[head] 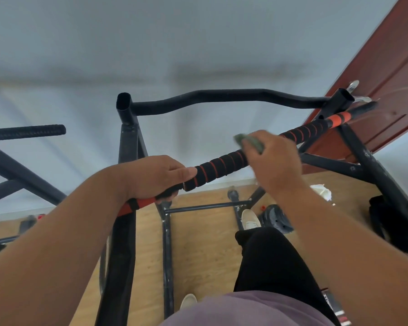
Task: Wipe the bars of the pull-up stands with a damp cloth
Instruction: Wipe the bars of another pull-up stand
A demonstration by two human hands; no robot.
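Observation:
A pull-up stand's near bar, wrapped in black foam with orange rings, runs diagonally from lower left to upper right. My left hand grips the bar near its left end. My right hand presses a green cloth onto the bar's middle; the cloth is mostly hidden under my fingers and looks blurred. Behind, a bare black curved bar joins the two upright posts.
A second stand's black foam handle sticks out at the left. A red-brown door stands at the right. Below are wooden floor, the stand's base tubes, a dark weight plate, a white crumpled object and my legs.

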